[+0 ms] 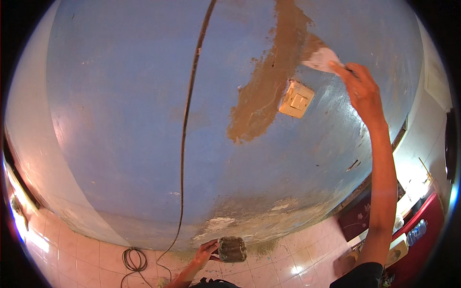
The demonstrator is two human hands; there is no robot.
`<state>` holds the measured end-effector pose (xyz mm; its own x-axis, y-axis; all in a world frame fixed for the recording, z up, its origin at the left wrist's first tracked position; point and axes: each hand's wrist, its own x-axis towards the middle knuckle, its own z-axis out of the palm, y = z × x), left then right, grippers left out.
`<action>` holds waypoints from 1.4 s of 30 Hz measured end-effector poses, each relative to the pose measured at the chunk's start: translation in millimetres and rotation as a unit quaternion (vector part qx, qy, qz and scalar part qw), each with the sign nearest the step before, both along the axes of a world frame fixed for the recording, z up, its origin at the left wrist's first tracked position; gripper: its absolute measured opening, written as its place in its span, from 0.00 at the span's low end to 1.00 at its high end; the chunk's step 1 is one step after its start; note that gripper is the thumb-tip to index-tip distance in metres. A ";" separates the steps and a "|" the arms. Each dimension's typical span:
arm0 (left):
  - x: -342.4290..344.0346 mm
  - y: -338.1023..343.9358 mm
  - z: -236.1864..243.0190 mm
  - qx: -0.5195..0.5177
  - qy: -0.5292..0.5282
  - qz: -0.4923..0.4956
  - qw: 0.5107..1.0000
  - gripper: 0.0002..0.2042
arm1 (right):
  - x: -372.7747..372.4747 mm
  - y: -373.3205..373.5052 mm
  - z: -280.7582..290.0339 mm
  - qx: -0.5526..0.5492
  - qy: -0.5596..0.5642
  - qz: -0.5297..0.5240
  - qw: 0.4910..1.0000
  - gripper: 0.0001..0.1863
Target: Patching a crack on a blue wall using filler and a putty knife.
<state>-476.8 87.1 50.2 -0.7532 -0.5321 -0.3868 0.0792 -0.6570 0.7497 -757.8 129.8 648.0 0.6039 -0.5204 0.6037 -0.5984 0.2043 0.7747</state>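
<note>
My right hand (361, 89) is raised high on the right, closed round the handle of a putty knife (321, 58). The knife's wide blade lies at the right edge of a brown filler strip (266, 84) on the blue wall (129, 120), with some brown filler on the blade. Just below the blade sits a cream light switch (297, 99), its left side beside the strip. Low in the middle, my left hand (207, 252) grips the left side of a small, squarish, dirty container (232, 249). What lies inside it is hard to make out.
A dark cable (185, 129) hangs down the wall and runs to a coil (134, 259) on the pink tiled floor (81, 254). At the lower right are a plastic bottle (417, 230), a cardboard box (397, 249) and a red surface (425, 240). The wall's lower part is stained and peeling.
</note>
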 end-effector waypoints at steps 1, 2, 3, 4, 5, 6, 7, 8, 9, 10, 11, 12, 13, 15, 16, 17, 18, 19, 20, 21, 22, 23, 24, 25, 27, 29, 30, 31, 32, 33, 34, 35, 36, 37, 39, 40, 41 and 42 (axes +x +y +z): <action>2.2 0.2 0.7 -0.006 0.007 -0.005 1.000 0.32 | 13.8 -8.8 -4.8 -0.001 -0.001 -0.001 1.000 0.33; 0.8 0.6 0.3 -0.008 0.007 -0.010 1.000 0.32 | 27.5 -17.5 -7.1 0.025 0.008 -0.001 1.000 0.34; -0.7 1.1 -1.3 -0.008 0.009 -0.003 1.000 0.32 | 34.9 -23.3 -7.3 0.051 0.017 0.000 0.999 0.35; -4.0 0.9 -1.7 -0.009 0.013 0.003 1.000 0.33 | 34.3 -27.6 -5.3 0.050 0.019 -0.003 0.999 0.35; -6.5 0.5 -1.9 -0.010 0.014 0.000 1.000 0.33 | 30.5 -33.9 -4.4 0.043 0.032 -0.007 0.999 0.36; -8.7 0.1 -2.0 -0.007 0.003 -0.004 1.000 0.33 | 26.7 -37.3 -4.4 0.036 0.046 -0.010 0.998 0.37; -9.0 -0.1 -2.0 -0.003 -0.010 -0.004 1.000 0.33 | 23.4 -38.9 -4.5 0.036 0.046 -0.010 0.998 0.37; -8.6 -1.1 -4.1 -0.002 -0.010 -0.003 1.000 0.33 | 19.1 -38.9 -3.8 0.033 0.045 -0.019 0.998 0.37; -7.7 -3.0 -8.0 0.001 -0.007 -0.018 1.000 0.33 | 15.5 -37.7 -2.1 0.031 0.044 -0.028 0.998 0.37; -5.5 -3.5 -10.9 0.006 -0.005 -0.030 1.000 0.33 | 14.1 -35.3 -1.9 0.032 0.044 -0.025 0.998 0.37; -4.5 -3.4 -13.3 0.007 -0.005 -0.028 1.000 0.33 | 12.8 -29.9 -2.5 0.024 0.042 -0.039 0.998 0.38; -3.7 -3.3 -15.5 0.006 0.012 -0.022 1.000 0.34 | 10.9 -23.5 -3.3 0.016 0.041 -0.053 0.998 0.38; -2.6 -3.5 -17.2 0.004 0.028 -0.019 0.999 0.35 | 6.7 -14.5 -4.4 0.015 0.041 -0.053 0.998 0.38; 1.1 -3.7 -23.1 0.006 0.027 -0.007 1.000 0.34 | -2.9 -1.3 -7.5 -0.004 0.026 -0.074 0.997 0.38; 1.0 -4.8 -23.5 0.008 0.027 0.000 1.000 0.34 | -10.0 6.8 -9.7 -0.006 0.027 -0.071 0.997 0.38; -0.5 -7.1 -21.2 0.007 0.030 -0.003 1.000 0.34 | -17.5 18.1 -12.1 -0.016 0.008 -0.072 0.997 0.38; -0.3 -9.8 -19.0 0.016 0.025 -0.029 0.999 0.36 | -23.4 24.9 -11.8 -0.026 -0.012 -0.073 0.997 0.38; 0.1 -10.5 -16.7 0.026 0.017 -0.055 0.998 0.37 | -18.5 24.2 -12.3 -0.027 -0.011 -0.076 0.997 0.38; 1.4 -8.8 -15.5 0.027 0.015 -0.057 0.998 0.37 | -5.0 18.2 -16.9 -0.007 -0.014 -0.055 0.998 0.38; 1.6 -6.5 -14.1 0.016 0.014 -0.035 0.999 0.36 | 7.4 11.4 -22.3 0.013 -0.017 -0.034 0.999 0.38; 1.0 -4.1 -12.5 0.003 0.016 -0.018 1.000 0.34 | 19.9 6.4 -24.6 0.013 -0.018 -0.042 0.999 0.38; 0.7 -3.0 -9.9 0.004 0.013 -0.024 1.000 0.34 | 28.5 -4.6 -25.3 0.020 -0.024 -0.031 0.999 0.38; 0.9 -1.9 -7.3 0.000 0.018 -0.031 0.999 0.34 | 32.4 -12.6 -25.9 0.029 -0.031 -0.019 0.999 0.39; -0.5 -1.9 -5.6 -0.004 0.026 -0.034 0.999 0.35 | 33.7 -18.5 -24.9 0.029 -0.032 -0.021 0.999 0.39; -3.6 -0.8 -7.2 -0.007 0.011 -0.046 0.999 0.35 | 32.9 -27.6 -25.0 0.014 -0.023 -0.031 0.999 0.39; -5.0 -0.1 -9.4 -0.006 -0.005 -0.056 0.998 0.35 | 26.5 -29.3 -29.0 0.009 -0.020 -0.038 0.999 0.39; -5.9 -2.6 -9.9 -0.001 -0.008 -0.064 0.998 0.35 | 24.3 -30.5 -30.4 0.000 -0.017 -0.045 0.999 0.40; -4.0 -3.1 -12.2 0.005 -0.013 -0.071 0.997 0.36 | 25.5 -31.8 -32.0 0.004 -0.019 -0.045 0.999 0.40; -3.3 -2.6 -16.5 0.008 -0.015 -0.071 0.997 0.36 | 28.3 -31.9 -31.6 0.004 -0.024 -0.047 0.999 0.39; -3.3 -2.1 -21.3 0.006 0.004 -0.052 0.999 0.36 | 30.9 -31.9 -31.4 0.005 -0.028 -0.049 0.998 0.39; -3.4 -2.7 -22.3 0.002 0.024 -0.033 0.999 0.37 | 32.0 -30.0 -31.7 0.005 -0.028 -0.050 0.998 0.39; -2.6 -2.8 -23.0 0.002 0.025 -0.034 0.999 0.37 | 32.3 -25.2 -32.2 0.004 -0.022 -0.053 0.998 0.38; -1.7 -3.1 -23.3 0.008 0.022 -0.034 0.999 0.36 | 32.2 -19.1 -32.8 0.002 -0.015 -0.056 0.998 0.37; -0.2 -4.4 -22.3 0.013 0.020 -0.026 0.999 0.36 | 26.2 -13.1 -34.4 0.001 -0.015 -0.049 0.999 0.37; 0.3 -5.6 -25.7 0.016 0.029 -0.038 0.999 0.36 | 14.0 4.7 -36.7 -0.012 -0.039 -0.044 0.998 0.36; 1.1 -6.0 -24.4 0.021 0.034 -0.055 0.998 0.36 | 16.0 6.2 -39.2 -0.013 -0.038 -0.042 0.998 0.36; 1.1 -6.5 -22.8 0.019 0.034 -0.054 0.998 0.36 | 18.6 6.3 -41.7 -0.013 -0.052 -0.015 0.998 0.36; 1.4 -6.9 -21.2 0.014 0.018 -0.047 0.999 0.35 | 21.1 4.7 -43.5 -0.013 -0.066 0.011 0.998 0.37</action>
<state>-475.4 80.3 29.0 -0.8129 -0.4483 -0.3718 0.0435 -0.6834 0.7288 -736.7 134.5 604.5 0.5302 -0.4902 0.6918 -0.6990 0.2091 0.6839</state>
